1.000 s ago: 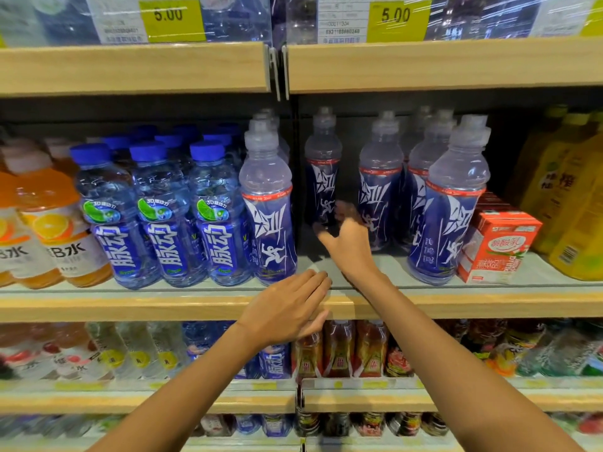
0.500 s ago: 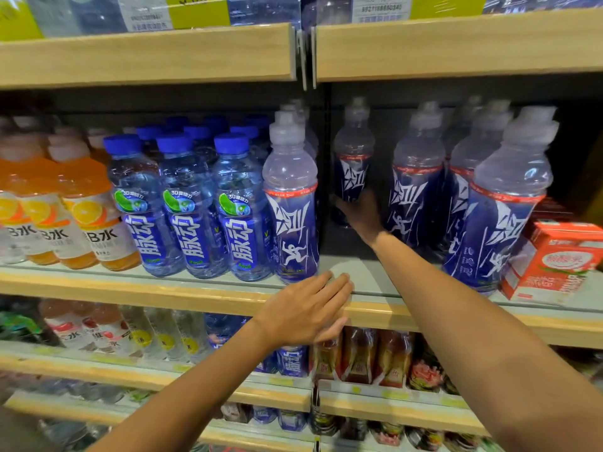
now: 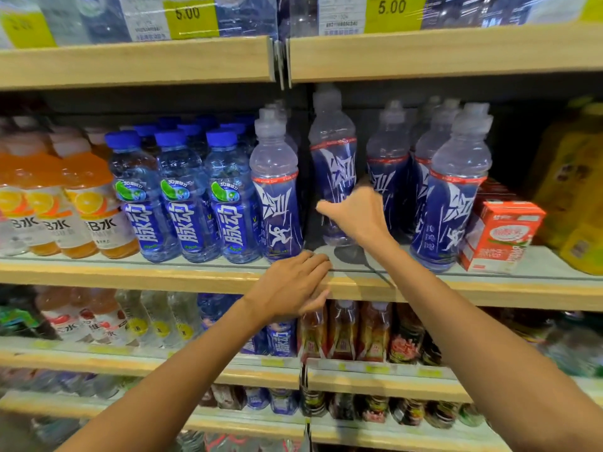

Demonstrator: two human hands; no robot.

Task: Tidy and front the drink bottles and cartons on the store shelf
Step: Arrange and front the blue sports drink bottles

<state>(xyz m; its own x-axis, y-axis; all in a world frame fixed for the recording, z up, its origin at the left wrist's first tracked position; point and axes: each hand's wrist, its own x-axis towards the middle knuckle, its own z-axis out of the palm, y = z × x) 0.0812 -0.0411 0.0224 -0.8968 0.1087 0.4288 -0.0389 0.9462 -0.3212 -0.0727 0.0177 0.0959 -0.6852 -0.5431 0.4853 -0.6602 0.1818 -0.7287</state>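
My right hand [image 3: 354,216] grips the back bottle [image 3: 332,148] now, drawing it forward (gap closing); left hand [image 3: 290,285], just below, lies flat on the shelf [image 3: 163,278].

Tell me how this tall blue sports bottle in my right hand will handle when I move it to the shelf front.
The sports bottle is tall with a narrow base, so it probably tips easily if nudged near the top. Your right hand grips its glossy label, which may be slippery. Its plastic wall likely flexes rather than breaks.
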